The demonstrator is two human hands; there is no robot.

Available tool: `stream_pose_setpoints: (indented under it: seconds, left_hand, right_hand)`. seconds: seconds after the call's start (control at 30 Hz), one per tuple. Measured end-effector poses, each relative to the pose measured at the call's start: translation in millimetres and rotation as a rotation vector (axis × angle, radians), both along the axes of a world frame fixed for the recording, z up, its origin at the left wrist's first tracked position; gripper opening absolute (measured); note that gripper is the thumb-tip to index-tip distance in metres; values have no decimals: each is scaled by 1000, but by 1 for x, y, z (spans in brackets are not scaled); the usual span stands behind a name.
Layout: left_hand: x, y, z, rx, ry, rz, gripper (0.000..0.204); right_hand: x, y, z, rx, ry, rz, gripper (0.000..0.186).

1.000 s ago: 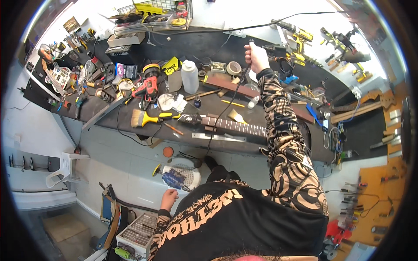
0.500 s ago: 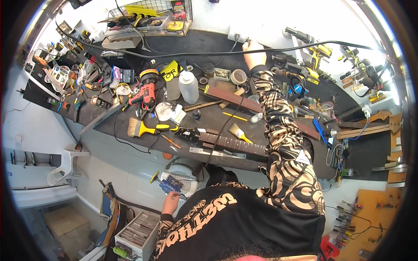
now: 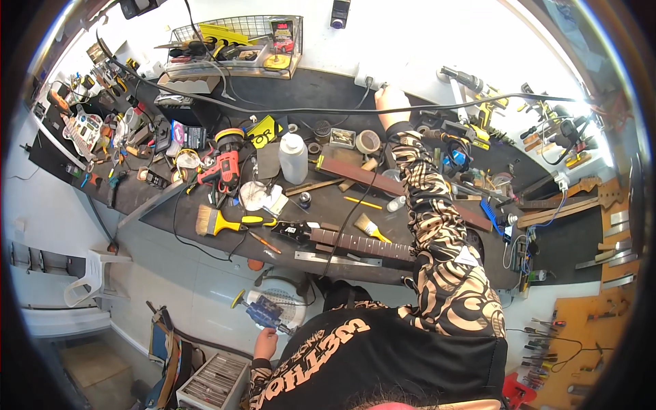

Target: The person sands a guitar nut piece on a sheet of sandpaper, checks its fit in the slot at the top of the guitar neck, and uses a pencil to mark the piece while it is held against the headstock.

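My right arm, in a black and tan patterned sleeve, stretches across the workbench (image 3: 424, 263). At its far end my right hand (image 3: 392, 111) is closed beside the white wall socket (image 3: 367, 74), its fingertips on a small dark piece that looks like a power plug. A dark cord hangs from near that wrist over the bench. Low on the left, my left hand (image 3: 264, 344) is closed on the rear end of a blue power tool (image 3: 264, 312) with a yellow disc. That tool is over a round white stool (image 3: 292, 309); its grip is partly hidden.
On the bench lie a guitar neck (image 3: 362, 242), a wide brush (image 3: 210, 221), a red polisher (image 3: 222, 171), a white bottle (image 3: 294, 158) and a long sanding block (image 3: 355, 175). A black cable (image 3: 301, 110) crosses in front. A file box (image 3: 213, 380) stands at lower left.
The view has tilted, so the whole scene sits lower and slightly left. My right hand stays at the wall socket, and my left hand stays on the blue tool.
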State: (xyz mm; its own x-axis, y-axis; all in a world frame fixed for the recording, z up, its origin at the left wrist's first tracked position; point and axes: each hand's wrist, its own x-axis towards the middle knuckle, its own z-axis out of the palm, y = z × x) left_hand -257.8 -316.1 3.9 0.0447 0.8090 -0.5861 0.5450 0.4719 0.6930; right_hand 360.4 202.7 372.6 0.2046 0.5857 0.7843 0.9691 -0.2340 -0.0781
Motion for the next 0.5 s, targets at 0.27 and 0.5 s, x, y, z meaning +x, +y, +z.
stream_pose_setpoints:
  seconds: [0.27, 0.5]
  left_hand:
    - [10, -48, -11, -70, -157, 323, 29]
    - [27, -118, 4, -224, -35, 377, 27]
  right_hand:
    - [17, -13, 3, -92, 154, -4, 39]
    - [14, -25, 7, -168, 238, -42, 43]
